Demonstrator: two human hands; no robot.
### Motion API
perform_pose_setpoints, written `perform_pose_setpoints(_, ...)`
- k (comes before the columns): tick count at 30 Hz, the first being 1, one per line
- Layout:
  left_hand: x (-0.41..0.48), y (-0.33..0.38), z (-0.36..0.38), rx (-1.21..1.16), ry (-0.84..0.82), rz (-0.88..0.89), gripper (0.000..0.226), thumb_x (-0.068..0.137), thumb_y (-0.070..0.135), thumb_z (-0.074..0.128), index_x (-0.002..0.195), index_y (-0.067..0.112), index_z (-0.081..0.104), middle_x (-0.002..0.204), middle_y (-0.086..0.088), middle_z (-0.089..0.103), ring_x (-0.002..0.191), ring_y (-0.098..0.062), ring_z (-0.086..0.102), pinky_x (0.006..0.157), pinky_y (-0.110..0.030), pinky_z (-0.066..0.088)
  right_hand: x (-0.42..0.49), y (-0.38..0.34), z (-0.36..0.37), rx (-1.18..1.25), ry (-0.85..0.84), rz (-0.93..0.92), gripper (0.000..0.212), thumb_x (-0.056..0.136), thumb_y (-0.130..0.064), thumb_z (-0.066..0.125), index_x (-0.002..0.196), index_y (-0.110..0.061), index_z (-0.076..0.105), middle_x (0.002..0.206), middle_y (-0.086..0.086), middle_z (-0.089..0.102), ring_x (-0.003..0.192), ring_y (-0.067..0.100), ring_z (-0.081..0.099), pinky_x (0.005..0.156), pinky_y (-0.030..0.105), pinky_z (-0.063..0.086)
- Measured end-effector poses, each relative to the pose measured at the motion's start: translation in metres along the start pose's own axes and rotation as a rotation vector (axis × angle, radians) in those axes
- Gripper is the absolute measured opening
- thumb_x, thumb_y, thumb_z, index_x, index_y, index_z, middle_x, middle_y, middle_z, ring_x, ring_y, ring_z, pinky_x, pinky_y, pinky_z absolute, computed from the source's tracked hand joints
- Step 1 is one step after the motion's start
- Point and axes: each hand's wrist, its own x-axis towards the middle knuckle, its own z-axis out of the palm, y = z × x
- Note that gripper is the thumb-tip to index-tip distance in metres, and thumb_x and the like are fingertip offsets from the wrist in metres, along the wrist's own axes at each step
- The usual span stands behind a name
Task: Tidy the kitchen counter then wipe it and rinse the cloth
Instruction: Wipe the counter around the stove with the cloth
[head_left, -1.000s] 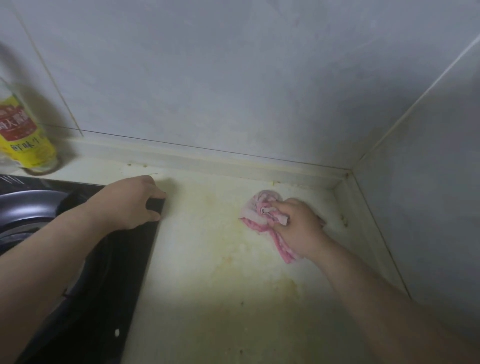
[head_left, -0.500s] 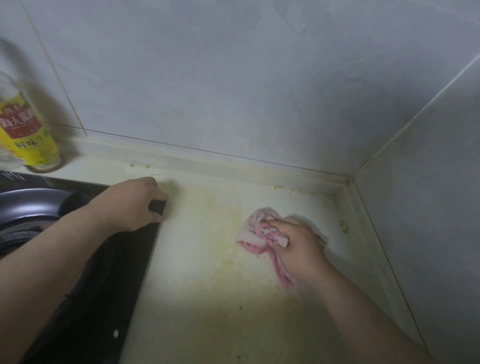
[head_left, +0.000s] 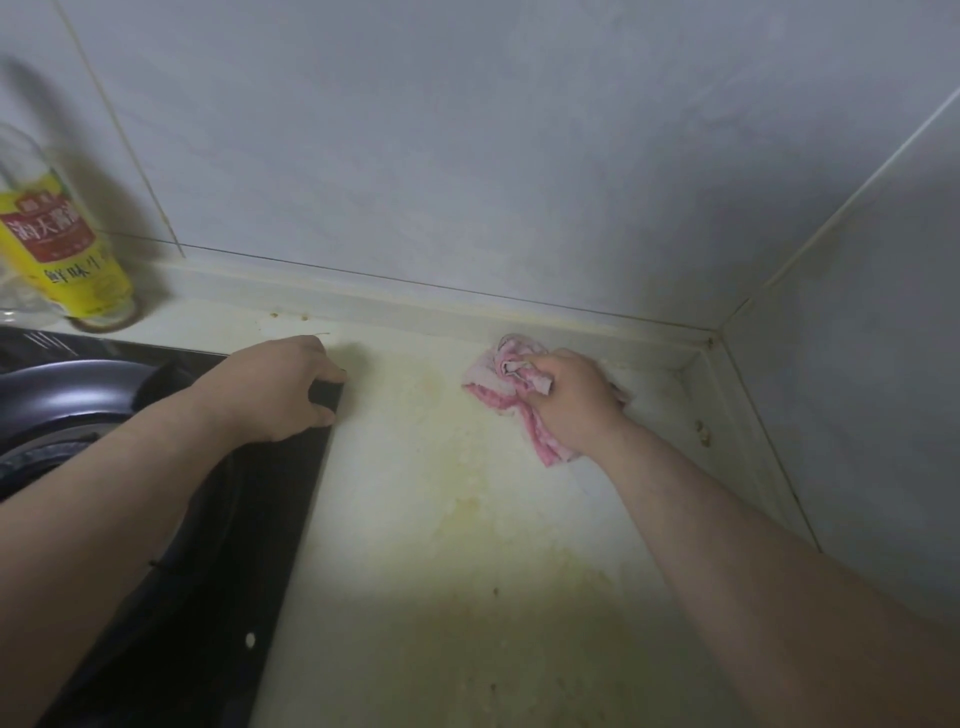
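A: Around the cloth (head_left: 498, 382)?

B: Bunched up, pink and white, pressed on the counter (head_left: 441, 519) close to the back ledge (head_left: 415, 299). Right hand (head_left: 576, 408) on top, fingers curled tight round it, one tail trailing out below the wrist.

A: And to the left?

B: Left hand (head_left: 275, 389) hooked over the far corner of the hob (head_left: 244, 545), fingers on top, thumb at the side edge, gripping. Behind that arm, a dark pan (head_left: 67, 384) on the hob. Further back, a bottle (head_left: 67, 260) with a yellow label, upright by the wall (head_left: 467, 156), well apart from the cloth.

A: In the way?

B: Only the hob's straight right edge on one side and the side wall (head_left: 857, 364) with its ledge on the other. Corner (head_left: 709, 343) just right of the right hand. Brown specks (head_left: 701, 431) on the side ledge, crumbs by the back ledge above the left hand.

A: Room to move?

B: The strip of counter between hob edge and side ledge, widening toward the front. Yellowish stains down the middle and across the near part.
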Motion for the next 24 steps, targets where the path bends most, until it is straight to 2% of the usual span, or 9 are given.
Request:
perform_pose_setpoints(5,-0.002,0.003,-0.003,0.000,-0.008,0.004,0.039,0.080,0.030,0.070,0.118,0.024,0.065,0.117,0.006,0.054,0.105,-0.016,0.054,0.082,-0.027,0.043,-0.037,-0.011,-0.004,0.035,-0.056,-0.016,0.044,0.084,-0.020,0.072,0.127,-0.024,0.063,0.099,-0.009,0.053,0.108,0.022,0.054,0.087,0.025,0.040)
perform_pose_setpoints(7,-0.003,0.005,-0.004,0.014,-0.010,0.010,0.032,0.081,0.029,0.070,0.111,0.020,0.068,0.113,0.004,0.054,0.099,-0.016,0.055,0.077,-0.027,0.042,-0.057,-0.017,-0.006,0.080,-0.077,-0.019,0.044,0.084,-0.018,0.072,0.126,-0.026,0.064,0.099,-0.013,0.052,0.107,0.018,0.053,0.092,0.030,0.044)
perform_pose_setpoints(9,-0.004,0.004,-0.004,0.023,-0.015,0.004,0.030,0.080,0.029,0.069,0.109,0.018,0.068,0.112,0.004,0.054,0.098,-0.015,0.055,0.078,-0.029,0.044,-0.075,-0.022,-0.007,0.108,-0.103,-0.038,0.042,0.085,-0.019,0.070,0.124,-0.030,0.064,0.100,-0.016,0.053,0.105,0.014,0.052,0.092,0.032,0.044)
perform_pose_setpoints(12,-0.004,0.003,-0.006,0.006,-0.025,-0.006,0.032,0.080,0.031,0.070,0.111,0.022,0.067,0.112,0.005,0.053,0.100,-0.016,0.055,0.084,-0.032,0.047,-0.094,-0.027,-0.006,0.109,-0.118,-0.080,0.042,0.083,-0.021,0.072,0.123,-0.032,0.066,0.102,-0.019,0.056,0.103,0.013,0.053,0.091,0.032,0.045)
perform_pose_setpoints(16,-0.005,0.002,-0.005,0.008,-0.036,-0.007,0.032,0.079,0.032,0.069,0.110,0.023,0.067,0.110,0.006,0.053,0.100,-0.016,0.055,0.085,-0.035,0.048,-0.092,-0.025,-0.004,0.106,-0.114,-0.059,0.042,0.080,-0.021,0.075,0.119,-0.033,0.068,0.102,-0.017,0.060,0.102,0.012,0.054,0.090,0.031,0.046)
perform_pose_setpoints(24,-0.002,-0.002,-0.001,-0.020,-0.043,-0.015,0.045,0.081,0.032,0.068,0.125,0.030,0.060,0.116,0.009,0.050,0.107,-0.014,0.053,0.088,-0.030,0.045,-0.058,-0.019,0.004,0.087,-0.091,-0.028,0.043,0.081,-0.016,0.074,0.121,-0.029,0.066,0.094,-0.023,0.051,0.104,0.014,0.055,0.095,0.034,0.046)
